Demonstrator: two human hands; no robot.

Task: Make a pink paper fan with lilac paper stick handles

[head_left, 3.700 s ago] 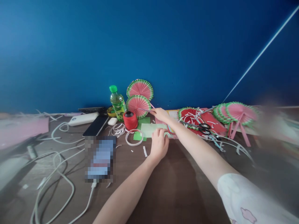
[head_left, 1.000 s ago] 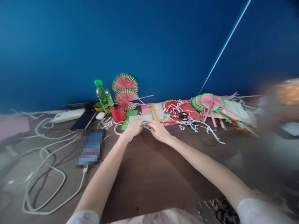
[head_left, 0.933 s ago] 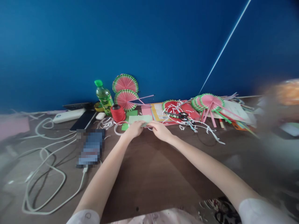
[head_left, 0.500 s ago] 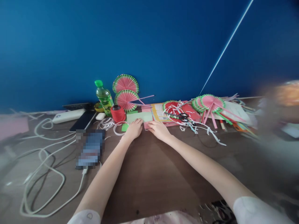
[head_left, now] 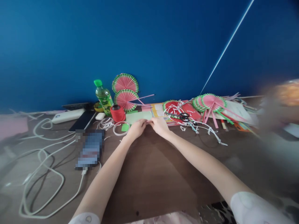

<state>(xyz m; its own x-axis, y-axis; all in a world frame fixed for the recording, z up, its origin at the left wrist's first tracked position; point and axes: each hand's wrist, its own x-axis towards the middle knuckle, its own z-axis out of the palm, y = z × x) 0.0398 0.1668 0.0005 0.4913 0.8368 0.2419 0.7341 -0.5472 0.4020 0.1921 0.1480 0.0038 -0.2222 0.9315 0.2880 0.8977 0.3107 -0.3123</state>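
Note:
My left hand [head_left: 137,128] and my right hand [head_left: 160,126] meet fingertip to fingertip just above the table. Both are closed in a pinch on a thin sliver of pink paper [head_left: 149,122], mostly hidden by the fingers. Right behind them lies a light green paper sheet [head_left: 138,115], with a brighter green scrap [head_left: 125,127] to its left. A red thread spool [head_left: 118,114] and a roll of clear tape [head_left: 121,128] are close to my left hand. Beyond my right hand rest a red pleated paper fan [head_left: 171,107], black scissors [head_left: 183,116] and tangled white strips [head_left: 211,130].
Two watermelon-patterned fans [head_left: 125,83] lean on the blue wall beside a green-capped bottle [head_left: 103,97]. More such fans [head_left: 213,102] lie at right. A phone [head_left: 90,149], white cable [head_left: 63,180] and power bank [head_left: 68,116] occupy the left. Someone's blurred form is at the right edge.
My hands have come closer together, from lying on the papers to pinching at one spot. The pink paper that lay flat by my right hand now shows only as a sliver between my fingers.

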